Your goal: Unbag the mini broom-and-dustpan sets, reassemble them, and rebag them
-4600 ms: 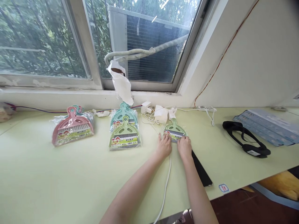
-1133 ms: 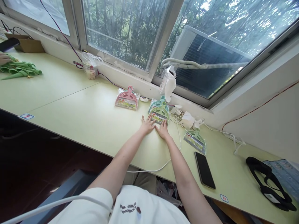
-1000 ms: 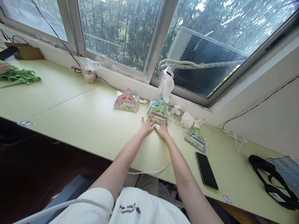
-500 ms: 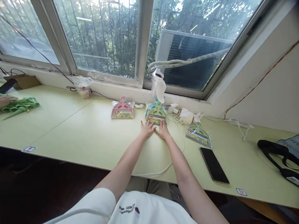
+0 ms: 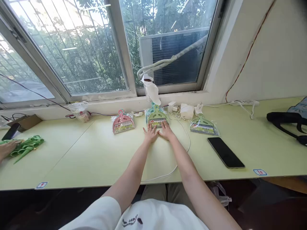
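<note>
A green dustpan-and-brush set (image 5: 157,115) in clear wrap lies in the middle of the table, partly over a teal set (image 5: 149,112). My left hand (image 5: 151,134) rests with fingers spread, its fingertips on the near edge of the green set. Beside it, my right hand (image 5: 166,131) lies flat, fingertips touching the same edge on the right; the two thumbs nearly meet. To the left sits a pink dustpan set (image 5: 122,122). Another green dustpan set (image 5: 203,125) lies to the right, also wrapped.
A black phone (image 5: 225,152) lies near the front right. A white cable (image 5: 188,137) curves past my right arm. Chargers and a white box (image 5: 187,111) stand by the wall. At far left another person's hand (image 5: 9,148) touches green rolled pieces (image 5: 28,145). A black strap (image 5: 285,123) lies far right.
The camera view has tilted and shifted, so the table edge looks more level. My hands stay at the green set's near edge, and the wrapped sets appear unmoved on the table.
</note>
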{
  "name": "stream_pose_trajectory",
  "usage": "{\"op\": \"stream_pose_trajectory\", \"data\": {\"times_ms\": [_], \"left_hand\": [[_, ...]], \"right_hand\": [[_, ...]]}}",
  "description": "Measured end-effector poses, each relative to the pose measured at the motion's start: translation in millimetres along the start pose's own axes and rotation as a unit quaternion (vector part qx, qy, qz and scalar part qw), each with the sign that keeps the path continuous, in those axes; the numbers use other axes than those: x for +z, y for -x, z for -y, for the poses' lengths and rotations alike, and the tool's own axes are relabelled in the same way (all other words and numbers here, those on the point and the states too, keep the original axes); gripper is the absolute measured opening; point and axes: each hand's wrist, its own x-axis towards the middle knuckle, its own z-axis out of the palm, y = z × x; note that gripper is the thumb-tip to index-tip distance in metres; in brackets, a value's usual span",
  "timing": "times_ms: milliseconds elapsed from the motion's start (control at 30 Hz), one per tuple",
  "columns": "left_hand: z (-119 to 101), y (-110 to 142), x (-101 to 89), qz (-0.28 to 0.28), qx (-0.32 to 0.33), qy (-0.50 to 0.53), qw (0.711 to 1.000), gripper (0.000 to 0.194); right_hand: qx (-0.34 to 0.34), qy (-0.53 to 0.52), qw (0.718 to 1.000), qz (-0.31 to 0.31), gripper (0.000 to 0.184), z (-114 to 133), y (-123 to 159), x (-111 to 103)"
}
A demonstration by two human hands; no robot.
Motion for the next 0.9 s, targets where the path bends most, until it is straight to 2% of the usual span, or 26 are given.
{"op": "stream_pose_trajectory", "data": {"times_ms": [500, 767, 900], "left_hand": [[-4, 0, -3.7, -0.022, 0.044, -0.043, 0.998, 0.067], [-5, -5, 2.1, -0.032, 0.069, -0.05, 0.996, 0.066], [-8, -4, 3.0, -0.043, 0.078, -0.035, 0.995, 0.065]], "right_hand": [[-0.018, 0.014, 1.0, -0.005, 0.084, 10, 7, -13], [-0.115, -0.012, 0.991, -0.06, 0.076, 7, 4, -9], [-0.112, -0.018, 0.991, -0.077, 0.075, 8, 6, -10]]}}
